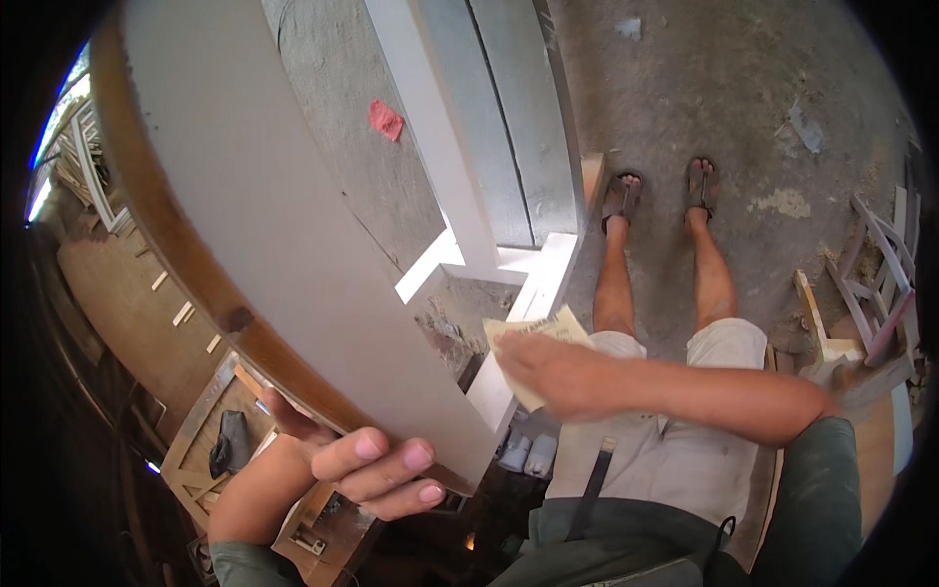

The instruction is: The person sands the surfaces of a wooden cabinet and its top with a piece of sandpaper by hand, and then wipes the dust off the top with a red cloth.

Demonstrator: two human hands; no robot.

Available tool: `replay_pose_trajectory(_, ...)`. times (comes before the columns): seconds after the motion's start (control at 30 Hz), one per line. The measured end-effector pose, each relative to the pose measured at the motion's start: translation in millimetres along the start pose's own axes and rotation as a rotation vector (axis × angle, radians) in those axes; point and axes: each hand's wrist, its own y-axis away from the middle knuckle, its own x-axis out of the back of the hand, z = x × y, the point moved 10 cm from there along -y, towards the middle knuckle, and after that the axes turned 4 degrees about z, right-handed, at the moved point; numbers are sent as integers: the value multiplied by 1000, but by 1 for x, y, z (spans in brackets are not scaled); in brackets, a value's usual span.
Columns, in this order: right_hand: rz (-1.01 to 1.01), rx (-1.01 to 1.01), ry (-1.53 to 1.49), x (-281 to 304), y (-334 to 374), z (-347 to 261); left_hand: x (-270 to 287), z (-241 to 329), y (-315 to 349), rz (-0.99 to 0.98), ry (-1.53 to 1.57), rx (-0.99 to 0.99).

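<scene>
A wide, pale grey board (264, 215) with a curved brown wooden edge slants across the left side. My left hand (377, 470) grips its lower end, thumb along the brown edge and fingers over the grey face. White frame bars (533, 303) lie to the right of this board, in line with a long white rail (440, 137). My right hand (558, 377), slightly blurred, is closed on a sheet of sandpaper (538, 333) with a yellowish printed back. That sheet is against or just over the white bar; the palm hides the contact.
Grey panels (509, 127) stand beyond the rail. On the concrete floor lies a red scrap (385, 120). Wooden frame pieces (871, 293) are piled at the right. At lower left, a wooden frame (201, 440) holds a black bag (230, 445). White cans (528, 455) stand below the bar.
</scene>
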Motion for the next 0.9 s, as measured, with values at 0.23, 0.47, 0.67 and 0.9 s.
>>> replay_pose_trajectory(0.23, -53, -366, 275, 42, -46, 119, 1, -3, 20, -118, 46, -33)
replay_pose_trajectory(0.47, 196, -296, 516, 32, -47, 110, -4, -3, -7, -81, 58, -106)
replay_pose_trajectory(0.67, 8, -557, 428, 30, -59, 119, -1, -7, -10, -75, 111, 9)
replay_pose_trajectory(0.9, -199, -175, 310, 28, -11, 39, 1, -8, -11, -118, 168, -44)
